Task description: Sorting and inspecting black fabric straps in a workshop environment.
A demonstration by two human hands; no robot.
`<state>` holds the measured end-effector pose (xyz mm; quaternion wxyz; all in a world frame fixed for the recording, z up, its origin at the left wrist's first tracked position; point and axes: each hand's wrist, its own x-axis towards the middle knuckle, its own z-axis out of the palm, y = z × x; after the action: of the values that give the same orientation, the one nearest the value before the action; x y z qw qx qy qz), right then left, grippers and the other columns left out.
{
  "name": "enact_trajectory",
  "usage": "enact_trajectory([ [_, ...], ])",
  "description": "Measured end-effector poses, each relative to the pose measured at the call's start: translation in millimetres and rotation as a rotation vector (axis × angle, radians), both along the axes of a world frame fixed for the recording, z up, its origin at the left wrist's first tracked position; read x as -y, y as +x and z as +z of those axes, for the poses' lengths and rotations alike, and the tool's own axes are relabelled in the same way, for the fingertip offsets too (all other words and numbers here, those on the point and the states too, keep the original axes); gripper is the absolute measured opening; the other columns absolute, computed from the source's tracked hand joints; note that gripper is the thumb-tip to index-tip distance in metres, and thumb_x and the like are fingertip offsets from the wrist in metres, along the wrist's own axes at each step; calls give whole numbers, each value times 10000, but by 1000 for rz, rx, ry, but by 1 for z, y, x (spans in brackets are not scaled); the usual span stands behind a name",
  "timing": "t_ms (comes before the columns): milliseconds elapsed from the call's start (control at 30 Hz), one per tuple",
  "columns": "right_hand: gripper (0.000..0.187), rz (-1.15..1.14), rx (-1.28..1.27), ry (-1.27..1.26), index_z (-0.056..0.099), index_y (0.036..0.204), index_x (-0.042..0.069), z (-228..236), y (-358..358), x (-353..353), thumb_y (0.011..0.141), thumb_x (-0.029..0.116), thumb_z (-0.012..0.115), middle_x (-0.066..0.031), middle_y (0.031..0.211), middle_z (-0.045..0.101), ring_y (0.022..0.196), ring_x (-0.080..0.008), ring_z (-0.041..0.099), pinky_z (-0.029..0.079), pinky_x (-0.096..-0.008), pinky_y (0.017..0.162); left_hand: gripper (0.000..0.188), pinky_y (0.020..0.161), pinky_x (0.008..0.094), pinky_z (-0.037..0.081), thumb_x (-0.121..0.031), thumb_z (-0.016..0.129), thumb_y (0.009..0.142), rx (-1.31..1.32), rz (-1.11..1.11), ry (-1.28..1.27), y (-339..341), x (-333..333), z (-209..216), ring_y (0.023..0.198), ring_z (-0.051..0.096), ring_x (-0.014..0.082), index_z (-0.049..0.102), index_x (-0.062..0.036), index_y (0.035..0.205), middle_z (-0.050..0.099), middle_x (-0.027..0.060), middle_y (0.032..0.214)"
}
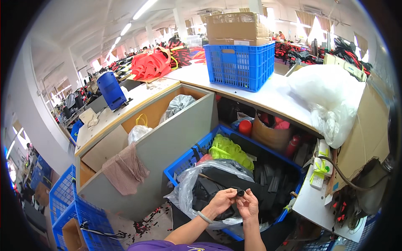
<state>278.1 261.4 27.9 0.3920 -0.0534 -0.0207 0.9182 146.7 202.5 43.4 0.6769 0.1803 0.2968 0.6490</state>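
Both my hands meet over a clear plastic bag [184, 190] of dark pieces, which rests in a large blue crate [301, 184]. A small rolled or folded black piece [240, 192] sits between my fingertips; its exact kind is not clear. My left hand [224, 201] pinches it from the left, and my right hand [248, 205] closes on it from the right. Beyond the bag, inside the crate, lies a bright yellow-green bundle [229, 151]. Black strips [268, 180] fill the crate's right part.
A grey-sided bin [167, 159] with a checked cloth [125, 169] over its edge stands left. On the white table behind sits a blue crate [238, 67] under a cardboard box [236, 27]. Blue baskets [86, 221] stand lower left; a white bag [326, 92] lies right.
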Motion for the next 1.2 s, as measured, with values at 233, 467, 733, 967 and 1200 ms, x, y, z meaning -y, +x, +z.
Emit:
enact_trajectory([
  [233,208,-450,1096,1013,518,946,15,33,4,12,816,90,661,-1,753,557,645,-57,539,459,-215,561,108,526,182,409,-129,625,873,-384,-133,39,3,4,58,631,522,50,640,-44,938,592,-11,755],
  [467,199,-384,688,469,571,1012,-50,54,13,14,822,-6,610,-77,773,620,633,-139,604,511,-260,581,123,527,185,412,-115,610,878,-477,5,113,2,4,44,617,515,55,641,-10,935,581,-7,732],
  [733,142,-306,589,468,607,951,-42,40,13,0,810,-49,611,-107,813,642,619,-158,612,518,-268,568,122,542,195,420,-87,603,878,-100,45,53,10,4,38,619,531,73,638,-15,970,610,21,768],
  [967,246,-469,871,713,514,1011,-9,63,3,9,792,-69,609,-82,809,605,662,-124,584,489,-235,580,129,559,194,431,-74,626,858,-197,193,88,16,1,30,634,554,87,656,3,958,640,44,784],
  [1200,191,-818,1215,1012,457,953,23,66,-8,13,821,-42,578,-60,827,573,715,-106,570,463,-217,646,117,571,185,419,-64,609,863,-286,302,188,19,-5,46,660,539,70,653,9,944,625,29,784],
])
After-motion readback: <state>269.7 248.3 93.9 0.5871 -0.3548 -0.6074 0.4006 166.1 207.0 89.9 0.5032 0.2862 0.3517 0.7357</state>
